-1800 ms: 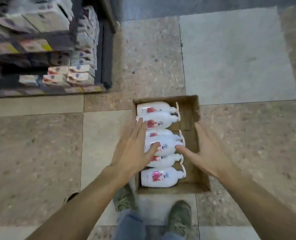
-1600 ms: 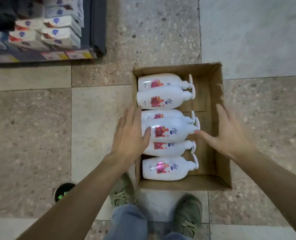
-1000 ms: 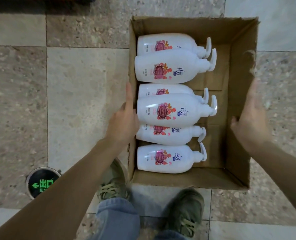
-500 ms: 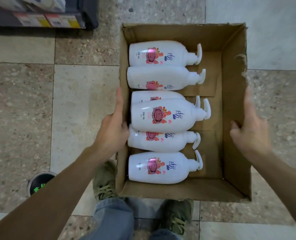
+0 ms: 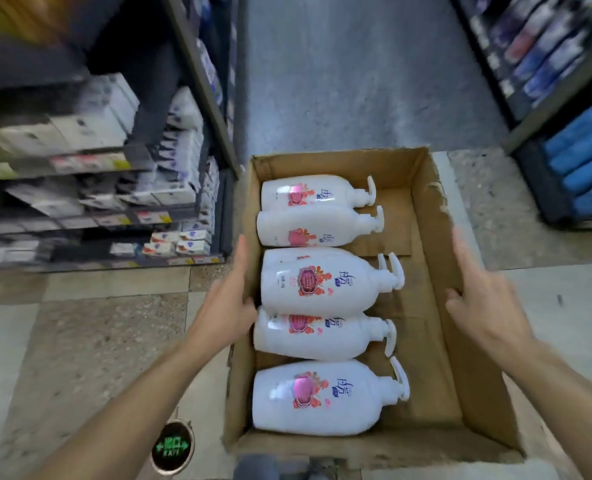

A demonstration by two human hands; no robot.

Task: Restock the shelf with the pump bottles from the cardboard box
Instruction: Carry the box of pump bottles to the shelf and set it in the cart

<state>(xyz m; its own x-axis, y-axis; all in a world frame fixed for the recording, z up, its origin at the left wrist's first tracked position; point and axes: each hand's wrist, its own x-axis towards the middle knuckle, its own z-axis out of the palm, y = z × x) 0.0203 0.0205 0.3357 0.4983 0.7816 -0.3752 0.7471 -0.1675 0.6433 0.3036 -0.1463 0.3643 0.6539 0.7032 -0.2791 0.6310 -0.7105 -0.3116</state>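
Note:
An open cardboard box (image 5: 436, 306) is held up off the floor between my two hands. Several white pump bottles (image 5: 322, 285) with red flower labels lie on their sides in its left half, pumps pointing right. My left hand (image 5: 230, 303) grips the box's left wall, thumb inside against the bottles. My right hand (image 5: 485, 303) presses on the right wall with its fingers stretched forward along the outside. The shelf (image 5: 114, 188) stands to the left, stocked with small boxed goods.
An aisle of grey floor (image 5: 357, 81) runs ahead between the left shelf and a right-hand shelf unit (image 5: 564, 116) holding blue packs. A round green exit marker (image 5: 171, 446) is set in the tiled floor below my left forearm.
Both hands moved from above the bottles to the box's side walls and lifted it. The view has tilted up from the floor to the aisle and shelves.

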